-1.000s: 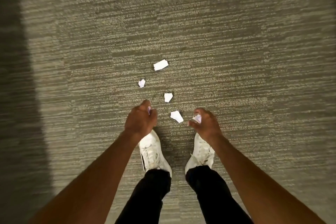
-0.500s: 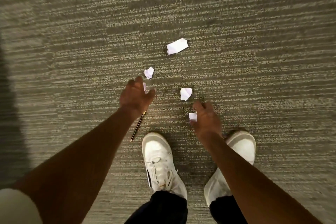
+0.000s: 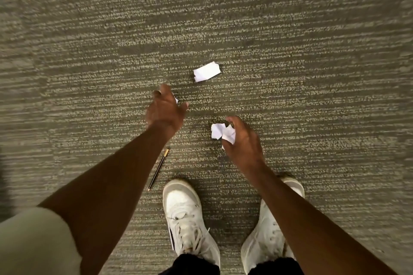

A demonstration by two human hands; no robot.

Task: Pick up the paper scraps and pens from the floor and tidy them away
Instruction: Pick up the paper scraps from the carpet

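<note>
A large white paper scrap (image 3: 206,71) lies flat on the carpet ahead of both hands. My left hand (image 3: 165,109) reaches down with its thumb out, covering a small scrap (image 3: 176,100) of which only a white corner shows at the palm. Whether that scrap is gripped or lies under the hand is unclear. My right hand (image 3: 242,140) is closed on a crumpled bunch of white scraps (image 3: 222,133). A dark pencil (image 3: 158,169) with a gold band lies on the carpet under my left forearm, beside my left shoe.
Grey striped carpet (image 3: 312,51) fills the view. My two white shoes (image 3: 186,212) (image 3: 268,239) stand just behind the hands. A pale sleeve (image 3: 33,241) shows at the lower left. A darker strip runs along the left edge.
My left hand moved forward over the small scrap. My right hand gathered the scraps lying near it into its bunch. The view came closer to the floor, and the pencil came into sight.
</note>
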